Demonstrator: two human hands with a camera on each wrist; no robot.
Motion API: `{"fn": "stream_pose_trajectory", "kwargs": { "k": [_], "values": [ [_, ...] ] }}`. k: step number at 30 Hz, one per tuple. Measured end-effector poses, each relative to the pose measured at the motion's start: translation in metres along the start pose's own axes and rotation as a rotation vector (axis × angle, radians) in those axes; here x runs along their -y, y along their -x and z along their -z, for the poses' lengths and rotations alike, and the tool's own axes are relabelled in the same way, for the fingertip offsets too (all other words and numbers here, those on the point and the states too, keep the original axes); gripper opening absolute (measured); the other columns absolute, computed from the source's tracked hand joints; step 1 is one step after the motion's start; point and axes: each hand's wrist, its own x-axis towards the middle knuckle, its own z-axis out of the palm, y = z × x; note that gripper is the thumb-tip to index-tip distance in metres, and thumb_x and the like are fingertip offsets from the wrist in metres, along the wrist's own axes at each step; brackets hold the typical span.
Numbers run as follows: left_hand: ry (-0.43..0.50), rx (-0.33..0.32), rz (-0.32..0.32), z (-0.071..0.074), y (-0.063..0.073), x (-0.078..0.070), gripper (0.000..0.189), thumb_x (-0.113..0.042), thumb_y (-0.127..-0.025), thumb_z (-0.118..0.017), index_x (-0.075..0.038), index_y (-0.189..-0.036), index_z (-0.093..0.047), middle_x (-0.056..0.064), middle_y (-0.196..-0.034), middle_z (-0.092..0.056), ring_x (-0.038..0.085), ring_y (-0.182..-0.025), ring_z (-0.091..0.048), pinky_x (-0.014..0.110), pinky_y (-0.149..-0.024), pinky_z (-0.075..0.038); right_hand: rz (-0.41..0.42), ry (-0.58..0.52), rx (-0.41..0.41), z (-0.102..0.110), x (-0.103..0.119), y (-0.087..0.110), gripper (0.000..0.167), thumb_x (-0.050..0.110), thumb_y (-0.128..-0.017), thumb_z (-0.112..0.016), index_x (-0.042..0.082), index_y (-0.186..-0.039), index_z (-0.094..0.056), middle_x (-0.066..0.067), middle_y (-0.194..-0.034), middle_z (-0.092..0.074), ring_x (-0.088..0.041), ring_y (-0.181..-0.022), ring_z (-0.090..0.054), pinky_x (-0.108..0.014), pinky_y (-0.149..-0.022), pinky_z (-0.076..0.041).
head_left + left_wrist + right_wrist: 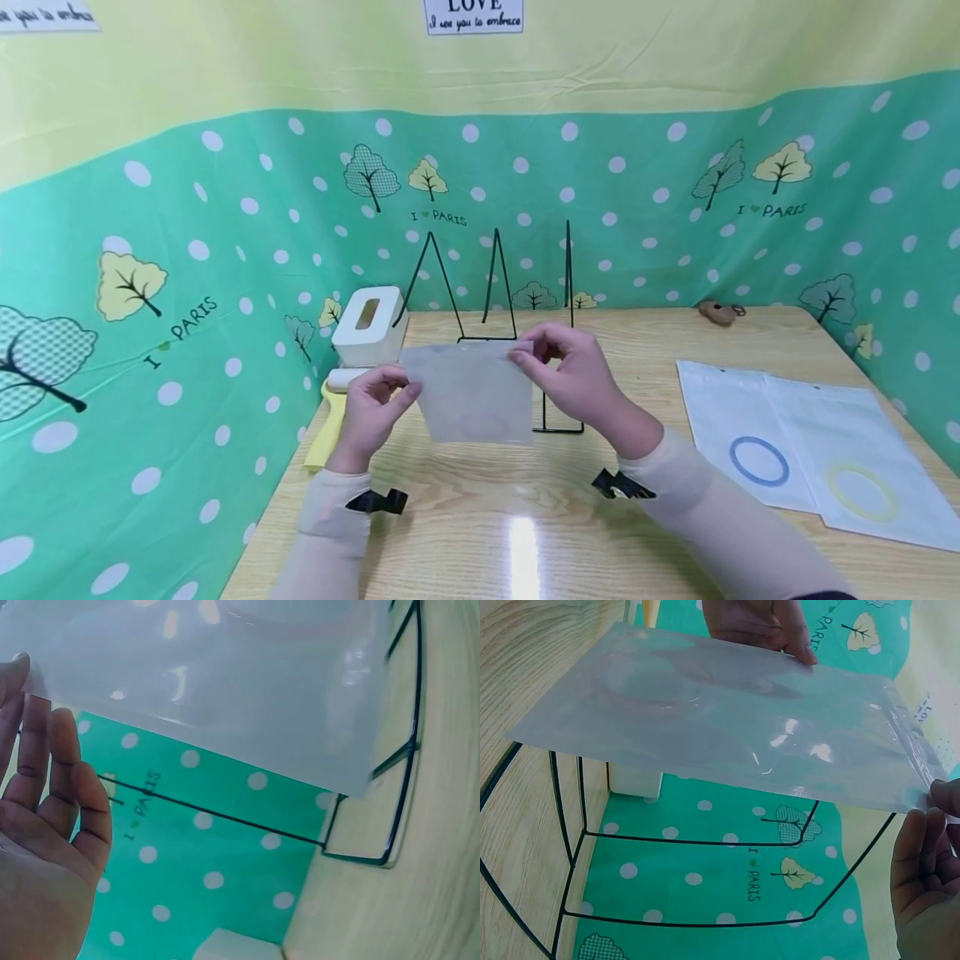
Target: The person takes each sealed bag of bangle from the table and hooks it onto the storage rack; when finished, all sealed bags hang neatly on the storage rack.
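A translucent whitish plastic bag [472, 400] is held up over the table between both hands, with a faint ring showing near its lower edge. My left hand [372, 412] pinches its left edge between thumb and fingers. At the upper right corner, my right hand [573, 371] pinches the bag. The right wrist view shows the bag [727, 720] stretched nearly flat, with glare on its surface. Behind it stands a black wire rack [495, 275] with upright pointed loops, its lower part partly hidden by the bag.
Two flat pale bags lie at the right, one with a blue ring [759, 461], the other with a yellow ring [862, 492]. At the back left are a white tissue box [370, 321] and a yellow-handled roller [327, 429]. A small brown object [718, 313] lies by the back edge.
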Motion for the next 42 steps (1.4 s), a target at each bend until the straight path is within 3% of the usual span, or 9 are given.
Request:
{"fn": "stream_pose_trajectory", "kwargs": {
  "k": [5, 9, 14, 18, 21, 27, 34, 38, 42],
  "values": [
    [0.031, -0.035, -0.034, 0.008, -0.001, -0.002, 0.017, 0.011, -0.093, -0.072, -0.004, -0.099, -0.076, 0.007, -0.099, -0.071, 0.015, -0.092, -0.066, 0.026, -0.083, -0.055, -0.006, -0.006, 0.009, -0.008, -0.003, -0.003, 0.007, 0.005, -0.094, -0.079, 0.009, -0.098, -0.076, 0.0, -0.076, -0.064, -0.018, -0.059, -0.052, -0.027, -0.051, -0.043],
    [0.02, -0.061, -0.049, 0.015, -0.001, -0.002, 0.013, 0.013, -0.093, -0.071, 0.001, -0.098, -0.074, 0.004, -0.098, -0.07, 0.015, -0.09, -0.065, 0.024, -0.081, -0.055, -0.044, 0.009, 0.024, -0.013, -0.002, -0.006, 0.005, 0.01, -0.095, -0.08, 0.013, -0.098, -0.077, 0.002, -0.072, -0.062, -0.018, -0.057, -0.05, -0.027, -0.049, -0.041],
    [0.02, -0.078, -0.075, 0.022, -0.001, -0.001, 0.011, 0.016, -0.092, -0.069, 0.007, -0.097, -0.071, 0.004, -0.096, -0.07, 0.014, -0.086, -0.065, 0.024, -0.077, -0.054, -0.077, 0.0, 0.039, -0.02, -0.004, -0.008, 0.009, 0.015, -0.095, -0.081, 0.016, -0.09, -0.073, 0.003, -0.071, -0.063, -0.018, -0.057, -0.054, -0.029, -0.049, -0.044],
    [0.03, -0.111, -0.074, 0.025, -0.001, -0.002, 0.015, 0.018, -0.092, -0.067, 0.004, -0.096, -0.071, 0.006, -0.096, -0.07, 0.013, -0.084, -0.066, 0.022, -0.073, -0.055, -0.099, -0.021, 0.038, -0.026, -0.006, -0.008, 0.013, 0.016, -0.093, -0.082, 0.015, -0.087, -0.07, 0.004, -0.071, -0.066, -0.019, -0.057, -0.061, -0.031, -0.049, -0.049],
    [0.04, -0.15, -0.061, 0.026, -0.001, -0.003, 0.014, 0.017, -0.093, -0.067, 0.003, -0.095, -0.071, 0.007, -0.097, -0.07, 0.012, -0.083, -0.067, 0.022, -0.072, -0.055, -0.105, -0.038, 0.046, -0.03, -0.007, -0.009, 0.012, 0.014, -0.092, -0.083, 0.015, -0.089, -0.072, 0.003, -0.075, -0.069, -0.02, -0.06, -0.065, -0.031, -0.051, -0.053],
    [0.048, -0.201, -0.066, 0.029, -0.003, -0.004, 0.005, 0.015, -0.094, -0.068, 0.011, -0.094, -0.065, 0.004, -0.094, -0.072, 0.012, -0.082, -0.068, 0.021, -0.072, -0.055, -0.102, -0.023, 0.067, -0.034, -0.006, -0.012, 0.007, 0.008, -0.092, -0.082, 0.01, -0.096, -0.077, 0.002, -0.086, -0.071, -0.018, -0.071, -0.066, -0.032, -0.062, -0.057],
    [0.079, -0.225, -0.095, 0.039, -0.003, -0.002, 0.017, 0.003, -0.095, -0.074, 0.014, -0.095, -0.062, 0.005, -0.089, -0.071, 0.011, -0.078, -0.068, 0.021, -0.07, -0.055, -0.188, 0.035, 0.073, -0.041, -0.007, -0.017, 0.01, 0.021, -0.095, -0.081, 0.016, -0.09, -0.074, 0.003, -0.083, -0.07, -0.019, -0.07, -0.066, -0.033, -0.056, -0.053],
    [0.093, -0.265, -0.07, 0.042, -0.003, -0.003, 0.016, 0.004, -0.094, -0.074, 0.015, -0.096, -0.063, 0.006, -0.089, -0.071, 0.013, -0.079, -0.067, 0.022, -0.07, -0.056, -0.237, -0.039, 0.088, -0.046, -0.008, -0.02, 0.01, 0.018, -0.096, -0.08, 0.013, -0.09, -0.073, -0.001, -0.085, -0.072, -0.031, -0.071, -0.068, -0.033, -0.057, -0.056],
    [0.079, -0.313, -0.037, 0.044, -0.004, -0.002, 0.013, 0.008, -0.095, -0.071, 0.016, -0.099, -0.062, 0.006, -0.089, -0.07, 0.015, -0.079, -0.066, 0.023, -0.069, -0.058, -0.234, -0.089, 0.073, -0.053, -0.01, -0.022, 0.008, 0.014, -0.097, -0.078, 0.009, -0.092, -0.074, -0.004, -0.088, -0.073, -0.03, -0.075, -0.069, -0.034, -0.061, -0.058]
  ]
}}
